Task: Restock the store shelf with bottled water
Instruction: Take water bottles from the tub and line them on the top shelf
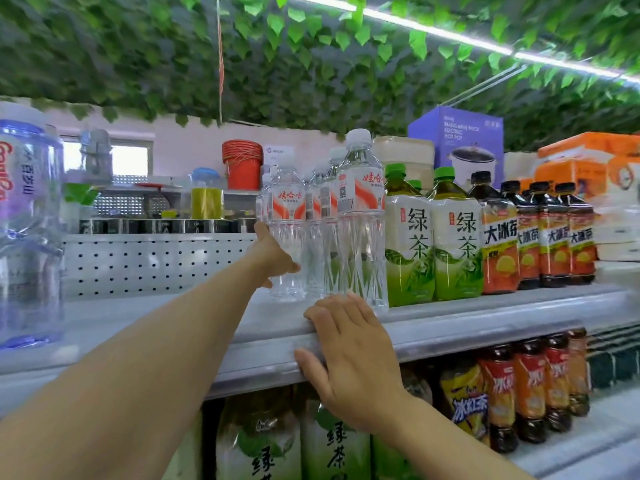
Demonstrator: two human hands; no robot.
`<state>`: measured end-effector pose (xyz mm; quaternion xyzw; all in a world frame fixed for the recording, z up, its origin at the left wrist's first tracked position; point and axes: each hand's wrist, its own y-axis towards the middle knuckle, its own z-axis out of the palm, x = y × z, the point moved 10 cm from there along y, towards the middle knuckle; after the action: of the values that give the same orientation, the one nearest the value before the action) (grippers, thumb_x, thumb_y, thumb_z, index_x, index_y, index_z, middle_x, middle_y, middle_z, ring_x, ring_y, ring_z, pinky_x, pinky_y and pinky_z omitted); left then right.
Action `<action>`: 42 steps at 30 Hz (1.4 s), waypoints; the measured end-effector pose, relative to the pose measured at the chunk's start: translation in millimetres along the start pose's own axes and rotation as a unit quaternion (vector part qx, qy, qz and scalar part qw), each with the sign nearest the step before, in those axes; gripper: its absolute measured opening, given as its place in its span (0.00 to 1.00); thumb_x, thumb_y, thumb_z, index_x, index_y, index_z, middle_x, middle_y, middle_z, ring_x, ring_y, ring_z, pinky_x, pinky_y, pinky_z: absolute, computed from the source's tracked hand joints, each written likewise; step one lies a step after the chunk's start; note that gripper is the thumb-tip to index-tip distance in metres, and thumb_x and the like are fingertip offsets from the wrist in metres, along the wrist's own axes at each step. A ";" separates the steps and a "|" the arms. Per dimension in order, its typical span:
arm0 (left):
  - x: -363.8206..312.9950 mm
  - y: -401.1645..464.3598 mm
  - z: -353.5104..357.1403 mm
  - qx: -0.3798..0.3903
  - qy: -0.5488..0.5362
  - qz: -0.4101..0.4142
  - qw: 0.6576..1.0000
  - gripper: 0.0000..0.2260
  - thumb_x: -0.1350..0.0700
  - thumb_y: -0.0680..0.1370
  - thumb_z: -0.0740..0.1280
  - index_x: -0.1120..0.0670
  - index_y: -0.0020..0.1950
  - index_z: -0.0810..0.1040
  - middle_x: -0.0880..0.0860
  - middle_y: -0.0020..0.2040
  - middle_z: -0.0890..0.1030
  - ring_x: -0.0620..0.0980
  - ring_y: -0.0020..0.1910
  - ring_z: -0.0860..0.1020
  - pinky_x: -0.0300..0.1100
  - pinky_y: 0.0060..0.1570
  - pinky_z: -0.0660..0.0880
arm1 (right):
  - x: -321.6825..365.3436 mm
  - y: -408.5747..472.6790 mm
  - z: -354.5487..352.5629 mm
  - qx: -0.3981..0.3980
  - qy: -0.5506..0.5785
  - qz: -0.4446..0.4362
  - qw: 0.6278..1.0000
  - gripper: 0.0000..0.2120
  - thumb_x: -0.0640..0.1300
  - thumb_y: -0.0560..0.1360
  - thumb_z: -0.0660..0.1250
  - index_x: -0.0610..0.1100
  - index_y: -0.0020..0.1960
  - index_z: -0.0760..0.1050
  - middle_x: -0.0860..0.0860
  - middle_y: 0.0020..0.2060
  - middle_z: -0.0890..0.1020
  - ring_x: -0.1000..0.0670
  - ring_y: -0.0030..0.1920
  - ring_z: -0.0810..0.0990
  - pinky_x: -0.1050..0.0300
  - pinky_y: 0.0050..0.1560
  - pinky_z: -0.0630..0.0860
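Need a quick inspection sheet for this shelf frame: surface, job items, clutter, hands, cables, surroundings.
Surface: grey top shelf, bare stretch left of the water bottles.
Job's things: water bottles upright in rows, beside the green tea bottles.
Clutter: large clear jug at far left; dark tea bottles at right; more drinks on the lower shelf.
Hands: left hand touches the leftmost water bottle, thumb on its front, fingers hidden behind. Right hand rests flat on the shelf edge.
Cables: nothing seen.
Surroundings: leaf-covered ceiling with light strip; boxed appliances and a red bucket behind.
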<state>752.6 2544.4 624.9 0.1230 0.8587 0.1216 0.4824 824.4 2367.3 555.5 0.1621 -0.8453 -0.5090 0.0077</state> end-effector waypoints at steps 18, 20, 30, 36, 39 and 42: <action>13.9 -3.1 10.9 0.046 -0.036 -0.021 0.998 0.40 0.63 0.74 0.70 0.54 0.75 0.45 0.63 0.70 0.65 0.65 0.66 0.69 0.59 0.61 0.71 | 0.5 -1.4 -1.1 -0.011 0.000 -0.001 1.000 0.17 0.57 0.77 0.55 0.45 0.53 0.71 0.51 0.49 0.74 0.49 0.51 0.72 0.54 0.66 0.60; 15.3 -3.9 10.2 0.043 -0.030 -0.024 0.998 0.39 0.61 0.74 0.71 0.54 0.74 0.47 0.62 0.70 0.66 0.64 0.65 0.70 0.57 0.59 0.72 | 0.9 -1.4 -1.1 -0.008 0.002 -0.001 1.000 0.17 0.57 0.77 0.55 0.45 0.53 0.71 0.51 0.49 0.74 0.48 0.51 0.72 0.54 0.65 0.60; 10.3 -26.4 -3.9 0.051 0.057 -0.043 0.996 0.34 0.60 0.73 0.72 0.56 0.72 0.54 0.61 0.70 0.67 0.62 0.67 0.68 0.58 0.64 0.66 | 1.3 -2.0 -1.9 -0.008 0.008 -0.003 1.000 0.16 0.57 0.77 0.55 0.45 0.53 0.71 0.51 0.48 0.74 0.49 0.51 0.72 0.53 0.65 0.60; 8.8 -53.6 -30.3 0.027 0.078 -0.030 0.996 0.29 0.61 0.74 0.71 0.59 0.71 0.60 0.59 0.68 0.69 0.58 0.65 0.70 0.46 0.53 0.65 | 0.3 -2.8 -6.2 -0.008 0.028 0.003 1.000 0.17 0.57 0.76 0.55 0.45 0.53 0.72 0.51 0.48 0.75 0.49 0.50 0.71 0.53 0.63 0.62; 11.3 -72.0 -50.0 0.004 0.078 -0.017 0.997 0.27 0.60 0.74 0.71 0.59 0.69 0.64 0.58 0.66 0.69 0.56 0.61 0.70 0.46 0.55 0.66 | -0.6 0.1 -4.4 0.011 0.047 0.026 0.998 0.18 0.57 0.75 0.55 0.45 0.54 0.73 0.50 0.51 0.76 0.47 0.53 0.73 0.52 0.63 0.61; 15.4 -94.9 -77.5 -0.044 0.057 -0.001 0.997 0.24 0.58 0.73 0.72 0.58 0.66 0.67 0.58 0.63 0.72 0.53 0.55 0.72 0.44 0.53 0.69 | 6.6 3.7 -6.2 0.027 0.081 0.056 0.995 0.22 0.57 0.75 0.56 0.45 0.61 0.73 0.48 0.60 0.74 0.45 0.62 0.69 0.52 0.68 0.58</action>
<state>669.4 2453.3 620.7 0.0935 0.8786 0.1656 0.4381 818.3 2361.7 560.7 0.1559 -0.8629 -0.4700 0.1005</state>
